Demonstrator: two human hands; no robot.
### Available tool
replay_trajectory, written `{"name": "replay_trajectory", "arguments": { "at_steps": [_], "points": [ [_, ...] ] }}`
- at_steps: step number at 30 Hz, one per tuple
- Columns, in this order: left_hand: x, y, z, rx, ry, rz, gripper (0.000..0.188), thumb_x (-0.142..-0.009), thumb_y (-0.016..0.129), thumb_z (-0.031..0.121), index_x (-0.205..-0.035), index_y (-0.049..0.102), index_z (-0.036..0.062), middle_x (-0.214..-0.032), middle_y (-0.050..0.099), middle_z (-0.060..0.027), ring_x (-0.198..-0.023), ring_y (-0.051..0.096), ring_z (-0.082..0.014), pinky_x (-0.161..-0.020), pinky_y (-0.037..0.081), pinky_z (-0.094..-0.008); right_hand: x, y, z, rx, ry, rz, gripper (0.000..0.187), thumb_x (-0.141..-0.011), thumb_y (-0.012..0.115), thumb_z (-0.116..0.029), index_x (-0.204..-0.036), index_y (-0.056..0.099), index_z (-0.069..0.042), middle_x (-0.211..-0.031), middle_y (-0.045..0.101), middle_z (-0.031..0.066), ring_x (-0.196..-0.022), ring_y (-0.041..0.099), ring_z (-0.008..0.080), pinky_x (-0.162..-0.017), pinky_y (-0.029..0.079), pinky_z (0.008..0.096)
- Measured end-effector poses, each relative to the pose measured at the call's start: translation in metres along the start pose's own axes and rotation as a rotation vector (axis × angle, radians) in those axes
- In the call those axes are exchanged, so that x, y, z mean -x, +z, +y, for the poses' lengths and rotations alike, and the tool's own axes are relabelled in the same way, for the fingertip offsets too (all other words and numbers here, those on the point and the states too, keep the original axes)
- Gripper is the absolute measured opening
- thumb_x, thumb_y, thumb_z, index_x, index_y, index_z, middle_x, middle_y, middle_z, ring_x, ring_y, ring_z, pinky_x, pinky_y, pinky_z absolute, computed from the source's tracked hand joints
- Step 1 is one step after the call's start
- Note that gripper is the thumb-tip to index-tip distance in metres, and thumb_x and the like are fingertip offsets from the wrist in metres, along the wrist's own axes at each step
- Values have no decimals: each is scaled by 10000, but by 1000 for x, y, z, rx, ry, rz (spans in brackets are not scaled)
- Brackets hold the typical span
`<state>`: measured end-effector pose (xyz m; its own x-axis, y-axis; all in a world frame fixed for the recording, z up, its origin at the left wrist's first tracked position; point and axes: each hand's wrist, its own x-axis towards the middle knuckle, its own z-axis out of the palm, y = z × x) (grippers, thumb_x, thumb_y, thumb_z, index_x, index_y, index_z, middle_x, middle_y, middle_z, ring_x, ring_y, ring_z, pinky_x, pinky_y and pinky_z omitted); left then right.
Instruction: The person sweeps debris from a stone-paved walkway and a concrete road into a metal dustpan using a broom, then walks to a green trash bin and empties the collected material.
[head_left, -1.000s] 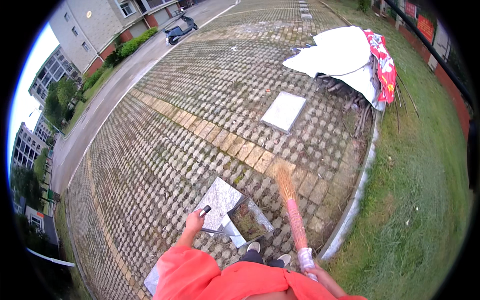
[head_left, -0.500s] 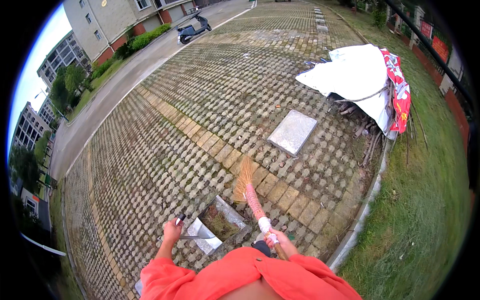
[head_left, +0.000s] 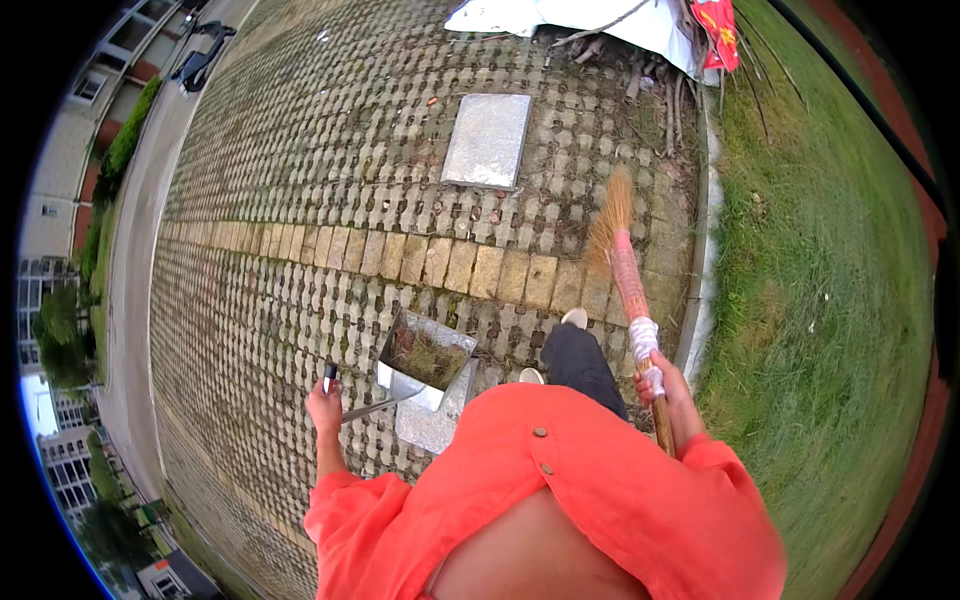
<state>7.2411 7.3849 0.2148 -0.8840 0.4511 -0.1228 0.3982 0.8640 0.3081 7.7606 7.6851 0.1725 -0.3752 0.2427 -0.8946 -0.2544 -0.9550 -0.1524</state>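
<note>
My left hand [head_left: 325, 405] is closed around the dark-tipped handle of a silver metal dustpan. The dustpan [head_left: 432, 397] hangs in front of my body at the left, with dry grass and clippings [head_left: 425, 358] lying in it. In my right hand [head_left: 672, 388] is a long broom [head_left: 628, 278], its shaft wrapped in pink and white. The broom's straw bristles [head_left: 613, 215] point forward, over the paving close to the kerb. Whether they touch the ground I cannot tell.
Gapped paving blocks with a yellowish brick strip [head_left: 436, 262] spread ahead. A flat grey slab [head_left: 487, 140] lies beyond it, another slab [head_left: 430, 422] below the dustpan. A white sheet [head_left: 610, 22] covers branches. A kerb [head_left: 703, 270] borders grass [head_left: 800, 330] at right. A scooter [head_left: 203, 55] stands far left.
My view has turned rightward, and a dark-trousered leg with a light shoe now shows in front. The broom has swung right toward the kerb. Both hands keep their holds.
</note>
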Motion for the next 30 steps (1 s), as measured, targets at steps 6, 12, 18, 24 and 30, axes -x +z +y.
{"name": "replay_trajectory", "arguments": {
  "at_steps": [6,12,18,24,30],
  "points": [
    [-107,26,99,28,90,3,151,-706,569,109,-829,627,44,-639,586,-106,-582,563,-213,-582,434,-321,-122,86,-81,-79,81,-345,342,-835,493,-369,-966,415,-63,-695,496,108,-433,420,102,-333,342,206],
    [-202,46,260,51,147,-240,143,-723,564,111,-837,611,39,-571,522,-35,-527,474,-101,-513,388,-278,-212,81,-129,-383,124,-418,327,-830,511,-351,-924,425,-50,-678,513,103,-423,432,106,-343,352,202],
    [-294,94,422,-6,535,-314,134,-735,561,125,-835,608,49,-554,491,-2,-500,467,-91,-486,387,-261,-67,-43,-66,-583,-7,68,407,-800,481,-485,-902,454,-92,-648,505,90,-399,419,108,-318,323,222],
    [-345,165,569,-36,833,-433,164,-744,519,121,-862,616,59,-601,557,-96,-555,538,-174,-556,423,-298,21,97,-71,-721,-324,327,355,-832,507,-312,-1128,419,-136,-807,540,84,-577,526,161,-457,438,257],
    [-378,228,678,-147,1126,-582,116,-761,537,117,-829,605,52,-594,549,-102,-550,534,-180,-551,425,-306,-117,167,-124,-1110,-280,-308,278,-834,495,-350,-1029,433,-161,-703,518,115,-459,438,126,-365,349,225]
  ]
}}
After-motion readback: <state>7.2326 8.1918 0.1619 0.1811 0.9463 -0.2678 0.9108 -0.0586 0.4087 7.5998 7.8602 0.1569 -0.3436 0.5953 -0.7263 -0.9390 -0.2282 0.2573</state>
